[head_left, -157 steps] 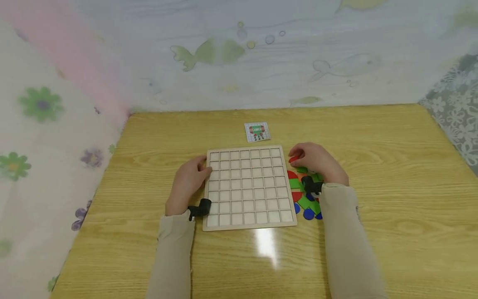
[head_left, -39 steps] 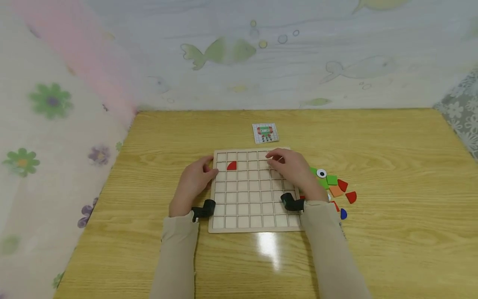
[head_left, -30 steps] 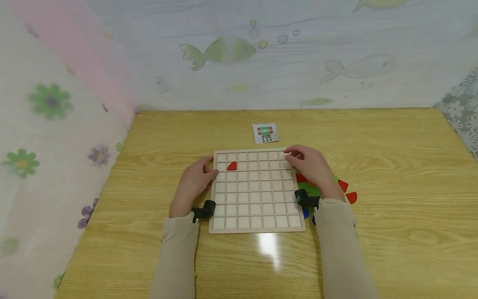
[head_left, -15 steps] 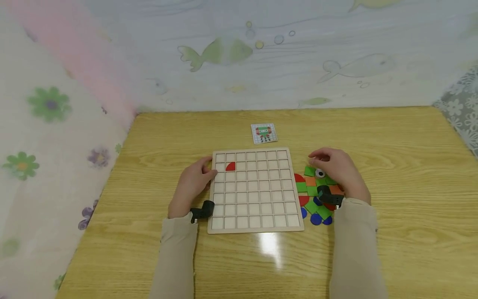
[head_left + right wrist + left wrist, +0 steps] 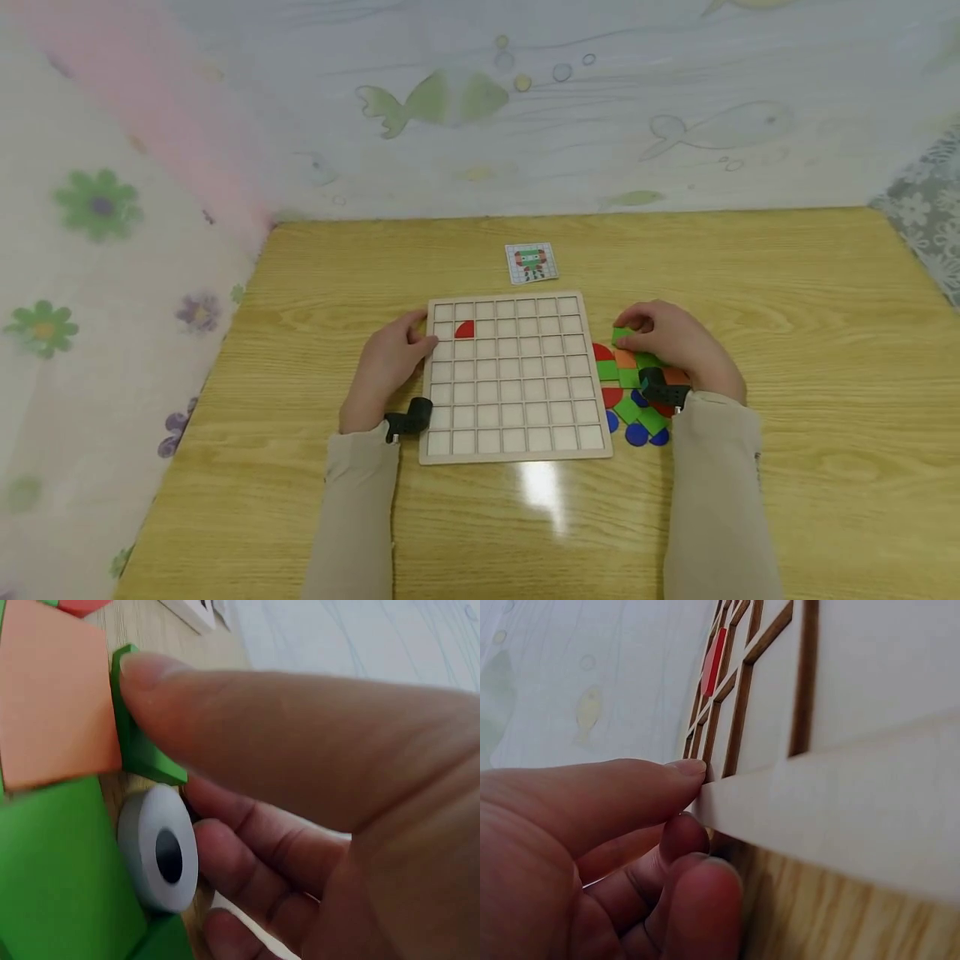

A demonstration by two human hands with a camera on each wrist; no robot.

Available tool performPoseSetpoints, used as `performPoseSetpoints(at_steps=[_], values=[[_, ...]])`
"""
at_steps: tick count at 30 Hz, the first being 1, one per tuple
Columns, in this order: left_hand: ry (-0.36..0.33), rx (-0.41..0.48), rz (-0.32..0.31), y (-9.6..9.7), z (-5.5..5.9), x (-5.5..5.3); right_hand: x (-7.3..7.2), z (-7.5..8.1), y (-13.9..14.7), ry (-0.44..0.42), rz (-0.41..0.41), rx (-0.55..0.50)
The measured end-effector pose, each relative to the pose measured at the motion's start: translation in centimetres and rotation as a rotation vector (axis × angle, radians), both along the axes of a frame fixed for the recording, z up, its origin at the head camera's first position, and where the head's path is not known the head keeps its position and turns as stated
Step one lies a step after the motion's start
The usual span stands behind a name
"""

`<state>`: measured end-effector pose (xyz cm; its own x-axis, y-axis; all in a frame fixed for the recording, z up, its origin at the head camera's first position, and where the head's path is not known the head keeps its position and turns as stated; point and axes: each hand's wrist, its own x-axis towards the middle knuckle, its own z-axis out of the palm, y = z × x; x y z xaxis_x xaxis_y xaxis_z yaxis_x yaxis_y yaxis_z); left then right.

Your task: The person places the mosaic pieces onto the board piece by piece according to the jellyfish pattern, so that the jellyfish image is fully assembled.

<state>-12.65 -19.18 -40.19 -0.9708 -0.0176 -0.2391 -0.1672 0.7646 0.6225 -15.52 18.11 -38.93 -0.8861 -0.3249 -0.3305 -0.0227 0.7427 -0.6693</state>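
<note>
A wooden board point(image 5: 521, 390) with a square grid lies on the table, one red quarter-circle piece point(image 5: 466, 329) in a cell near its upper left. My left hand point(image 5: 384, 367) pinches the board's left edge, thumb point(image 5: 645, 787) on the rim and fingers curled by the side. To the right of the board, my right hand point(image 5: 686, 348) pinches a green square tile point(image 5: 621, 335) at the top of the loose pieces. In the right wrist view the thumb lies over that tile, and a white eye disc point(image 5: 159, 847) sits close to the curled fingers.
Loose pieces lie right of the board, among them an orange square point(image 5: 625, 359), a blue disc point(image 5: 637, 434) and several green ones; my right hand and wrist camera cover some. A picture card point(image 5: 532, 262) lies behind the board. The wall rises at the table's back edge point(image 5: 420, 220).
The red quarter-circle, earlier in my right hand, now lies in the board. My right hand has moved right from over the board to the pieces and taken a green tile. My left hand stays put.
</note>
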Motion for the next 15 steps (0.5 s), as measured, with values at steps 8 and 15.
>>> performPoseSetpoints(at_steps=[8,15], values=[[0.020,-0.020,-0.014,0.01,0.03,-0.21,-0.19,-0.01,-0.87,0.011,-0.035,-0.006],[0.023,-0.021,-0.014,-0.03,-0.13,0.00,-0.23,0.08,-1.08,0.032,-0.022,0.019]])
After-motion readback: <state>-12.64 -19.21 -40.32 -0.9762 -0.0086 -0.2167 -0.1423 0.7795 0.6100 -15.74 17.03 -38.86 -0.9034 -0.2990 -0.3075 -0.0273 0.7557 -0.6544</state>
